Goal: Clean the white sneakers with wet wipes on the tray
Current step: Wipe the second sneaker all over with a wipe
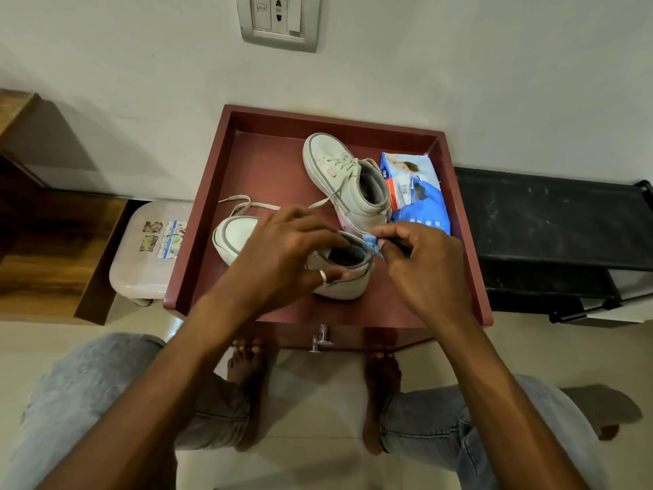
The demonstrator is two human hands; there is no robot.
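a person's view down onto a dark red tray point(203, 221) set against a pale wall, with two white high-top sneakers standing on it. the left hand point(282, 249) grips the near sneaker point(236, 238) at its ankle opening: the fingers are curled over the collar and into the shoe, and the thumb, which wears a silver ring point(323, 276), presses on the outer side. this sneaker sits at the front middle of the tray, its toe pointing left and its loose lace trailing behind it. the right hand point(420, 270) is closed in a pinch, thumb and fingertips holding a small crumpled blue wet wipe point(372, 244) against the heel edge of the same sneaker's collar. the far sneaker point(339, 175) stands upright just behind, untouched by either hand, toe pointing to the back of the tray. a blue and white wipes pack point(417, 192) lies flat in the tray's right side, touching the far sneaker's heel. both forearms are bare and reach in from below. under the tray's front edge is a metal drawer handle point(321, 339); jeans-clad knees and bare feet show lower down. a pale plastic stool point(141, 249) stands left of the tray, a black rack point(551, 221) to its right, and a switch plate point(279, 19) is on the wall above
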